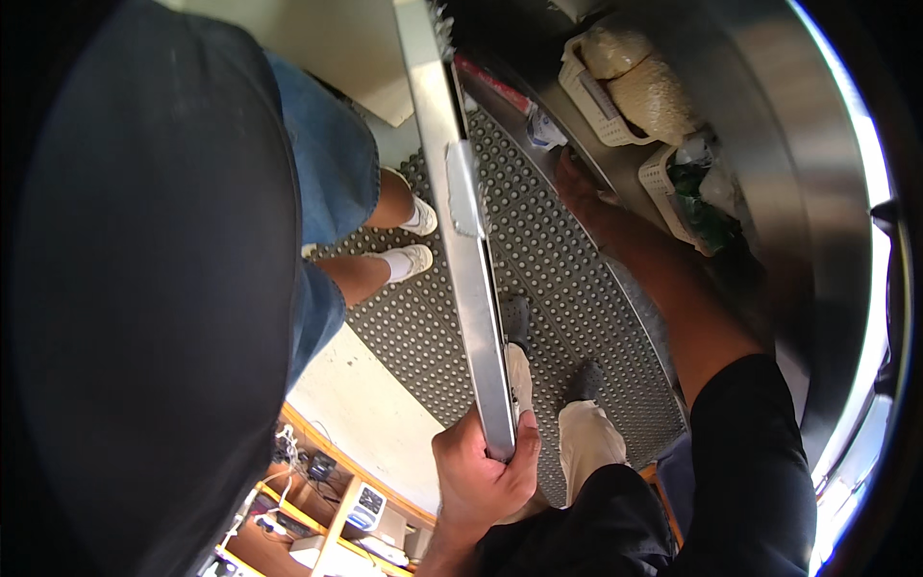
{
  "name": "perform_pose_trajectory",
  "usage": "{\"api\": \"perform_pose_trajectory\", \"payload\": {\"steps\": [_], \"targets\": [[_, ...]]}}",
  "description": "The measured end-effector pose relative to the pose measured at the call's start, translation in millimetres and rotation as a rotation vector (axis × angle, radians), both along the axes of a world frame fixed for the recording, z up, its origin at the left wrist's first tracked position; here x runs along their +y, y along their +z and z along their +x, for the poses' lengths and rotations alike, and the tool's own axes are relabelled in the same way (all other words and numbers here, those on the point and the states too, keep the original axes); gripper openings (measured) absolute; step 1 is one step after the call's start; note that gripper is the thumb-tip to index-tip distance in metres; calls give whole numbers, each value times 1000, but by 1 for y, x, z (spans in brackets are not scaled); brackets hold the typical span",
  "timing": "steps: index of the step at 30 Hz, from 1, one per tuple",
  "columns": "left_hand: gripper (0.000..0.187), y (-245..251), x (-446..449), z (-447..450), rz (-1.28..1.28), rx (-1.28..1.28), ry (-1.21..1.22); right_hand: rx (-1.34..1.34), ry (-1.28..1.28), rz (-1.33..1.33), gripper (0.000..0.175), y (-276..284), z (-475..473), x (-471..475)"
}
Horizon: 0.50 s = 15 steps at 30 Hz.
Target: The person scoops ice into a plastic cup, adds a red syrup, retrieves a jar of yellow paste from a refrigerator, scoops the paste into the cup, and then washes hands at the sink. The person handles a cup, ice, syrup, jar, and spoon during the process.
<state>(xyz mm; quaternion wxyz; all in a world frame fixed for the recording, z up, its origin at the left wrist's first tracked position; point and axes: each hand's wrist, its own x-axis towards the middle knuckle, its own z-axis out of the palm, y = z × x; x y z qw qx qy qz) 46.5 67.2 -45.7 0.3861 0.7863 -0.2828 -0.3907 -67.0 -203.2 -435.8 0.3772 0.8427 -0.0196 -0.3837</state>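
Note:
A long stainless-steel panel (472, 310), which looks like a cabinet door seen edge-on, runs from the top of the view down towards me. My left hand (490, 461) grips its near end, thumb on the right side and fingers on the left. A grey plate (461, 189) is set into its edge, and ragged strip material hangs near its far end. My right hand (577, 184) reaches to the low front edge of a steel cabinet. Shade covers its fingers, so whether they hold anything is unclear. A white and blue packet (544, 131) lies just beyond it.
Inside the cabinet stand a white basket (616, 130) with filled plastic bags and another basket (656, 177) with green contents. A person in denim shorts (328, 166) stands close on the left. Studded rubber matting (411, 339) covers the floor. Wooden shelves (346, 498) hold cables and devices.

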Motion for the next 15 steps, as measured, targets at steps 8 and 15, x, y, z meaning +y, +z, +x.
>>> {"api": "perform_pose_trajectory", "payload": {"steps": [8,15], "targets": [[20,7,0,21,-12,52,19,-90,-421,794,33,-9,-41,136],[14,-8,15,30,-202,110,93,-173,-32,237,58,-12,-34,101]]}}
